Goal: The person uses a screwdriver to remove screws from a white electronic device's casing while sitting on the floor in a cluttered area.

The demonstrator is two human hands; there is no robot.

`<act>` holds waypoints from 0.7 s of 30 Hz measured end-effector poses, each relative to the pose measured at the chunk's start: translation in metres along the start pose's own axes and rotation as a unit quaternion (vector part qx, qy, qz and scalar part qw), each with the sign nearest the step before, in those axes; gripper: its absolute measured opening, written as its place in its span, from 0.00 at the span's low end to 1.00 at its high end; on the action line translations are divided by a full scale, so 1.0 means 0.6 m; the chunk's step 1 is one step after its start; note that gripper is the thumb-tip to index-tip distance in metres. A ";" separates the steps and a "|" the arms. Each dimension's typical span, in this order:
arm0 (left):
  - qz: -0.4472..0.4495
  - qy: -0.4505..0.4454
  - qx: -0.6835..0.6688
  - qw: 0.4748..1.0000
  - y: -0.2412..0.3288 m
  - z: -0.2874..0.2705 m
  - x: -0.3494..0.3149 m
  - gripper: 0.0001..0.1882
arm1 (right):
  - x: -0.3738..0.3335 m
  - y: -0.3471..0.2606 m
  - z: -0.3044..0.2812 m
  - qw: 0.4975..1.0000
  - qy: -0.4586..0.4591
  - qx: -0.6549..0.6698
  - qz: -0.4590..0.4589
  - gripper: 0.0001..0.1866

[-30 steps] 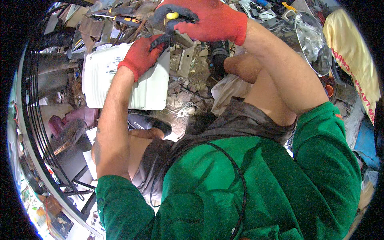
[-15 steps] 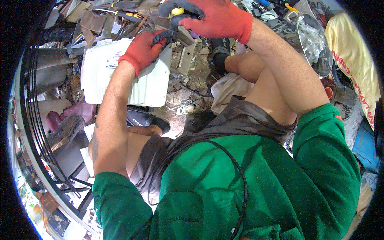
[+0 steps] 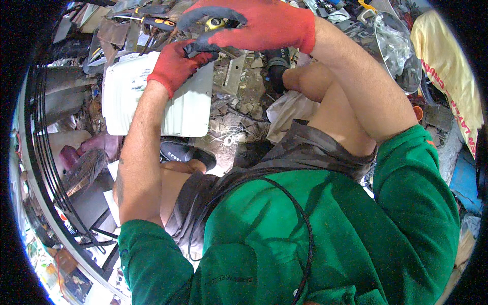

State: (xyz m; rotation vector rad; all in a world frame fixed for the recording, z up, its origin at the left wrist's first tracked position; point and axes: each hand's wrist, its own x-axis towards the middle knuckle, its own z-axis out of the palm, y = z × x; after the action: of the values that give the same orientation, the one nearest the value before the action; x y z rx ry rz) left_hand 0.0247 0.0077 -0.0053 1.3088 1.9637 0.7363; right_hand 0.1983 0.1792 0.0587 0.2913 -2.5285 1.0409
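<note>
My right hand point(image 3: 244, 25), in a red glove with dark fingertips, curls round a yellow-and-black tool handle point(image 3: 215, 23) whose rounded end shows between thumb and fingers. The rest of that tool is hidden. Just below it is my left hand point(image 3: 178, 66), gloved the same way, over the upper part of a white panel point(image 3: 188, 114). Its fingers are closed and meet the right hand's fingertips; what they hold cannot be made out. The panel is flat with rounded corners and a printed label.
A screwdriver point(image 3: 161, 23) lies among scrap at the upper left. Beside the panel is a metal bracket point(image 3: 234, 75) on rubble. A pale yellow sack point(image 3: 447, 71) and a clear plastic bag point(image 3: 394, 48) stand right. Black rods point(image 3: 43, 147) curve along the left.
My right hand has shifted left and slightly down with the tool handle. My left hand and the white panel have moved a little to the left.
</note>
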 end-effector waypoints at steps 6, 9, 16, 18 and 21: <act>0.020 0.036 -0.040 0.998 -0.004 0.007 0.003 0.21 | 0.005 -0.011 -0.004 1.000 0.029 0.008 0.008 0.32; 0.003 0.022 -0.031 0.999 -0.007 0.006 0.003 0.24 | 0.006 -0.017 -0.006 0.999 0.022 0.019 -0.031 0.29; 0.104 -0.054 0.284 0.952 -0.045 -0.003 0.004 0.26 | 0.008 -0.020 -0.001 0.996 0.045 0.065 -0.043 0.21; 0.100 -0.096 0.365 0.921 -0.052 -0.005 0.010 0.24 | 0.015 -0.031 -0.008 0.995 0.000 0.094 -0.023 0.20; 0.059 -0.171 0.367 0.912 -0.006 -0.015 0.031 0.20 | 0.013 -0.023 -0.006 0.992 -0.008 0.107 -0.063 0.18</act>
State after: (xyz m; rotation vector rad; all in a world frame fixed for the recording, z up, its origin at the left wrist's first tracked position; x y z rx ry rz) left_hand 0.0105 0.0228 -0.0065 1.8443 1.9331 -0.2346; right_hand 0.1971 0.1715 0.0730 0.5141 -2.3790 1.2640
